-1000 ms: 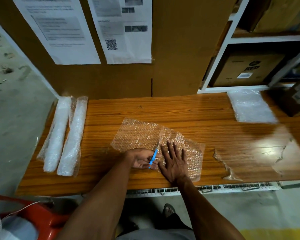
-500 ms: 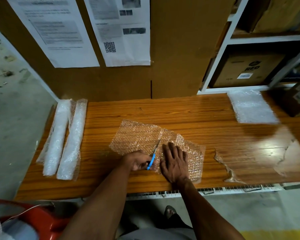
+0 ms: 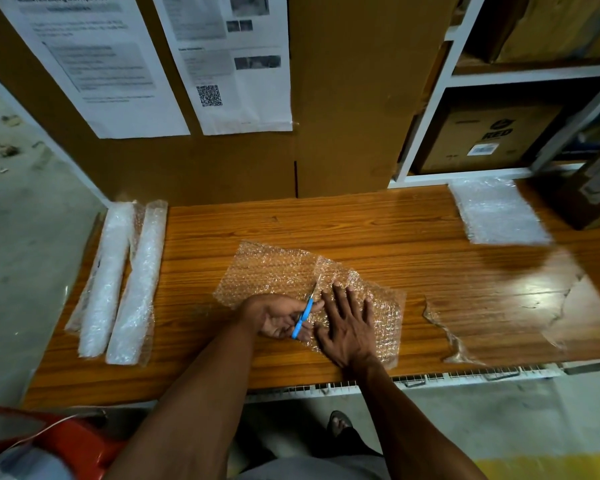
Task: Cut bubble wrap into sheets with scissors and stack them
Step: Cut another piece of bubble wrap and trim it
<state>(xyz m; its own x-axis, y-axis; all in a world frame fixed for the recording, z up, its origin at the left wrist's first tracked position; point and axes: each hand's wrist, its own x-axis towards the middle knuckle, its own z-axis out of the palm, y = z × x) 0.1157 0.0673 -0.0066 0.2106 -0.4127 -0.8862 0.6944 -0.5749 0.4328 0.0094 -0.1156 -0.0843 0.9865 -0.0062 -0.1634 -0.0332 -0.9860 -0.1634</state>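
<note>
Bubble wrap [image 3: 278,271] lies flat at the tabletop's [image 3: 361,223] centre. The left hand [image 3: 278,315] grips blue-handled scissors [image 3: 303,315], blades pointing toward 12 o'clock into the sheet. The right hand [image 3: 349,323], fingers spread, presses the wrap. A stack of cut sheets [image 3: 496,211] sits toward 2 o'clock.

wooden table [image 3: 378,220]: bubble wrap sheet [image 3: 274,271], two rolls [image 3: 118,282], perhaps stacked sheets [image 3: 496,211]

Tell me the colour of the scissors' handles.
Blue, seen in the head view: the scissors are gripped by the left hand.
</note>
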